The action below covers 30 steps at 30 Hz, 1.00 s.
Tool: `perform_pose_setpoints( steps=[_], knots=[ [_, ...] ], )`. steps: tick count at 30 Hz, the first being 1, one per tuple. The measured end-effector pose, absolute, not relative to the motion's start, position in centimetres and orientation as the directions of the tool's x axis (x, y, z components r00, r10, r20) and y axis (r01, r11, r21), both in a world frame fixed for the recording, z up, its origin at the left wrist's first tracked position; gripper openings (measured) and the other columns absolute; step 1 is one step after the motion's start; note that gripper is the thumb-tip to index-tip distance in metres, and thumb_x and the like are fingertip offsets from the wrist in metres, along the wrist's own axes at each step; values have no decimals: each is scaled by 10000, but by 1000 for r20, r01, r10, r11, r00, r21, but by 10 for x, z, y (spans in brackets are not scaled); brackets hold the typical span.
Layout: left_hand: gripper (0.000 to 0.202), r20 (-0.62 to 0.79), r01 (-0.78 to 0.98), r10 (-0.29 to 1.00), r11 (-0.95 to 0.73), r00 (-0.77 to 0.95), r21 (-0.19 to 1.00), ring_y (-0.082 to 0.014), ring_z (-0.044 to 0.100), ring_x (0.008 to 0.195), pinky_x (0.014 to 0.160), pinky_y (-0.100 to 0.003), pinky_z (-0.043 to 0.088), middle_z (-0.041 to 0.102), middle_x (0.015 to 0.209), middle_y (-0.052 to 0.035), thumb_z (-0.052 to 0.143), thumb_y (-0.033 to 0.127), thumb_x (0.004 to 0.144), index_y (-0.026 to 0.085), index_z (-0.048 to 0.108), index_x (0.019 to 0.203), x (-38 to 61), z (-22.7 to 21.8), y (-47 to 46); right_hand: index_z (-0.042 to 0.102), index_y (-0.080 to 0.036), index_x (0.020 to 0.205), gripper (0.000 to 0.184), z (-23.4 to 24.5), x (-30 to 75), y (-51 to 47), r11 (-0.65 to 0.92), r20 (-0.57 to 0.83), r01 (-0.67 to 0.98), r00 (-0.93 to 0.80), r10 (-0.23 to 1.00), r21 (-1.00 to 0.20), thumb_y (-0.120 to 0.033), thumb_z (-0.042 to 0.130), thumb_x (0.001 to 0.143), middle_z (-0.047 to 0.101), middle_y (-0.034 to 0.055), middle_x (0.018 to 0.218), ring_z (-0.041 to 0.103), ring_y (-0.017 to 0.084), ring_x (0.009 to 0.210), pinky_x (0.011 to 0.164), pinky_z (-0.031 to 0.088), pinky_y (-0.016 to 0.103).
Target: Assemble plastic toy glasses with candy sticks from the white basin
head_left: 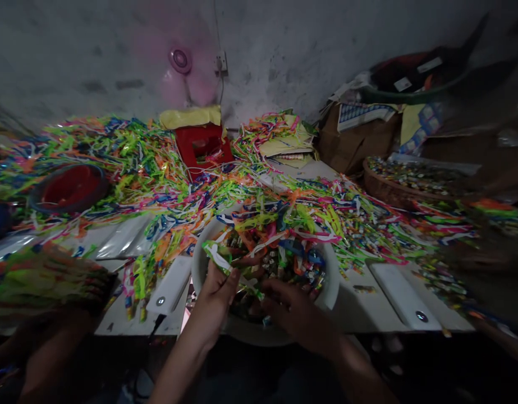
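Note:
Both hands are over a white bowl [331, 280] full of small wrapped sweets and coloured strips. My left hand [214, 300] is pinched on a green and white strip [216, 257] at the bowl's near left rim. My right hand [290, 311] reaches into the bowl from the near side with its fingers curled among the sweets; what lies in them is hidden. A big heap of neon plastic strips [157, 168] covers the table behind the bowl.
A red bowl [69, 188] sits at the left, a red stool [202, 147] at the back. A wicker basket of sweets [404, 179] and cardboard boxes [351, 140] stand at the right. Another person's arm [48, 280] with strips lies at the near left.

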<state>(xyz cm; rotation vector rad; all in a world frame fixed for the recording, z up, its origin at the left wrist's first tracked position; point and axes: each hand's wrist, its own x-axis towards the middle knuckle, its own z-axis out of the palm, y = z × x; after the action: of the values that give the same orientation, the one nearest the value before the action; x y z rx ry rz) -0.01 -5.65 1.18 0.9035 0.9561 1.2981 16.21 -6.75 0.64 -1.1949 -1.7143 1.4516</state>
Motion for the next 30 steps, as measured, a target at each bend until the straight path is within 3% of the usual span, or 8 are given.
perform_pose_setpoints(
  steps=[5,8,13,15,18,21,25,30],
  knots=[
    [610,-31,-242,999,23,-28,970,-213,609,975,796,-305,515,645,1052,-66,579,377,845,262,316,1383,6,9,-71,569,-172,871,144,-1,159,-77,26,-41,214,-304,952,-976,-302,511,854,637,10,765,594,155,727,639,421,236],
    [612,-36,-206,999,27,-38,978,-205,630,897,766,-310,525,656,996,-66,591,382,833,247,335,1372,7,10,-75,592,-172,863,160,-2,155,-79,150,63,337,-255,965,-930,-292,487,869,650,25,787,593,158,736,646,411,239],
    [599,47,-169,972,-88,-232,982,-145,649,692,642,-277,531,646,1086,-57,629,371,799,285,358,1327,-34,20,-50,682,-206,899,261,10,161,-62,267,-67,742,-386,920,-615,-377,484,893,710,52,876,644,199,842,707,410,267],
    [604,154,-11,918,-169,-365,985,-124,631,597,556,-252,511,635,1130,-74,630,402,783,274,377,1316,-70,19,-29,704,-202,902,234,11,163,-54,288,-132,826,-395,909,-485,-357,534,861,722,76,890,659,233,843,698,417,289],
    [554,301,401,837,-108,-458,910,-117,616,552,515,-230,471,657,1105,-95,532,406,843,252,372,1351,-131,7,3,728,-201,866,169,6,162,-48,298,-174,849,-404,898,-437,-306,632,776,734,103,877,669,267,818,703,430,319],
    [529,342,670,816,72,-465,739,-202,675,788,710,-324,515,624,1182,-154,484,350,868,188,401,1364,-174,-7,22,725,-245,874,173,1,158,-48,322,-160,839,-425,891,-439,-219,687,707,739,86,866,670,250,811,707,435,317],
    [484,420,813,859,-8,-292,582,-283,507,1197,1002,-426,390,519,1320,-188,493,325,858,106,494,1290,-167,-6,24,709,-254,753,236,-1,155,-46,365,-76,802,-450,890,-473,-66,657,619,730,64,752,673,227,722,645,426,311],
    [359,400,704,882,-449,249,551,-214,556,1124,1005,-363,394,616,1200,-114,475,286,880,171,573,1206,-89,13,20,675,-275,640,305,-4,153,-43,415,43,760,-457,888,-500,1,580,550,691,29,596,654,178,576,567,396,283]
  ],
)
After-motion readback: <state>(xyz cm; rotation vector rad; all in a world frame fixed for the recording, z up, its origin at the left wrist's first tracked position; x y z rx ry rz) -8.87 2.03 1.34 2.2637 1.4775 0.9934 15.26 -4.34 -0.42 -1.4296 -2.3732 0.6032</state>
